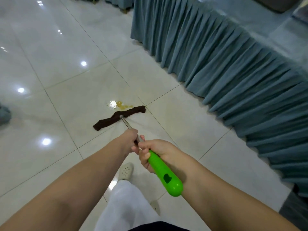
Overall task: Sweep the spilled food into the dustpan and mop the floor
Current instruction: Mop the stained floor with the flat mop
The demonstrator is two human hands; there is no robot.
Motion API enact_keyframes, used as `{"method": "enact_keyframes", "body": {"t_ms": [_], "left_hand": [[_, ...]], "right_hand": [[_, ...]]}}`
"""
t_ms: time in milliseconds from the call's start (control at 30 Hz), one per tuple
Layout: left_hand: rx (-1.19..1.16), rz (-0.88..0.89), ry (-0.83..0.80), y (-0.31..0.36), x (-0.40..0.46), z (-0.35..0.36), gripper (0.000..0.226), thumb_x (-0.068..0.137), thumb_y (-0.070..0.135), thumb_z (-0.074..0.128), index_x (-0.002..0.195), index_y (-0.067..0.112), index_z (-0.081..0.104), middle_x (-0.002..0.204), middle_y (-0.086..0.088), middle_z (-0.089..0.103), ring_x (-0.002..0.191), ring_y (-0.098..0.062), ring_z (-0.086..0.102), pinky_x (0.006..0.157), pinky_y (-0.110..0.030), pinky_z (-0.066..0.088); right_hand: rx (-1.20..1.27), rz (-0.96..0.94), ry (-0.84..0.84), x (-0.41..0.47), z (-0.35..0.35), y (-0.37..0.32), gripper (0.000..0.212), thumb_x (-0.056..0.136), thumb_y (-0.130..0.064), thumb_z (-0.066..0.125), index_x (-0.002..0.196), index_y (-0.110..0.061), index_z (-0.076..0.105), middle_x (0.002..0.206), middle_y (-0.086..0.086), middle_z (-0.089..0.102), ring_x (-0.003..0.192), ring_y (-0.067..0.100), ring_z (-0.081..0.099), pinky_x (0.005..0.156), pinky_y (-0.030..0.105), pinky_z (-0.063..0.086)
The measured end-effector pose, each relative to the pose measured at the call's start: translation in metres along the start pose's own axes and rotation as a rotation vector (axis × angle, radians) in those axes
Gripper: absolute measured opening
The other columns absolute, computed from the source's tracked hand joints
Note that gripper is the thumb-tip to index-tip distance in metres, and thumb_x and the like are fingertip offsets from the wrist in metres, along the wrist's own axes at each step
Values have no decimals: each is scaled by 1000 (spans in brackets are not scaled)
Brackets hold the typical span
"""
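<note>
From my head view, my left hand (131,139) grasps the mop's thin metal shaft (126,123) and my right hand (155,154) clasps its bright green plastic handle (165,174). The dark brown cloth mop head (116,116) lies on the glossy white tiled floor (50,72), touching the yellowish spilled puddle (120,105). A pleated blue-grey table skirt (225,64) hangs near on the right; my white perforated shoe (126,170) stands below.

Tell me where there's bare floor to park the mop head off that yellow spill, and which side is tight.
Bare tile lies left of the mop head, and nearer, between it and the white shoe. Just beyond the head sits the yellow spill. The right is tight: the blue table skirt hangs to the floor. Left hand and right hand grip the handle.
</note>
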State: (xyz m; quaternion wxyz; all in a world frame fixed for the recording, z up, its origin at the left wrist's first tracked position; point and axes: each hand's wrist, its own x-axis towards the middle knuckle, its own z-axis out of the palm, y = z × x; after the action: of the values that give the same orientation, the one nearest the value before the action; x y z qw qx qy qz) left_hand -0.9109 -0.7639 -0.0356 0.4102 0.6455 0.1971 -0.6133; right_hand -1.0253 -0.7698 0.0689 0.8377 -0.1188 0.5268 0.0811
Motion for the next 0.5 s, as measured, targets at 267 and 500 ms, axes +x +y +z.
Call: {"method": "enact_keyframes", "body": {"t_ms": [267, 500], "left_hand": [[53, 6, 60, 108, 36, -31, 17, 100, 23, 35, 107, 7, 36, 67, -9, 46, 51, -16, 44, 42, -27, 35], [124, 13, 57, 185, 70, -55, 18, 100, 24, 35, 111, 9, 40, 61, -6, 45, 46, -15, 42, 33, -17, 35]], "right_hand": [[69, -30, 50, 41, 79, -64, 22, 95, -4, 49, 91, -25, 54, 76, 8, 60, 27, 4, 40, 28, 11, 33], [105, -64, 56, 79, 138, -107, 22, 95, -3, 49, 80, -19, 54, 80, 8, 60, 27, 3, 40, 28, 10, 33]]}}
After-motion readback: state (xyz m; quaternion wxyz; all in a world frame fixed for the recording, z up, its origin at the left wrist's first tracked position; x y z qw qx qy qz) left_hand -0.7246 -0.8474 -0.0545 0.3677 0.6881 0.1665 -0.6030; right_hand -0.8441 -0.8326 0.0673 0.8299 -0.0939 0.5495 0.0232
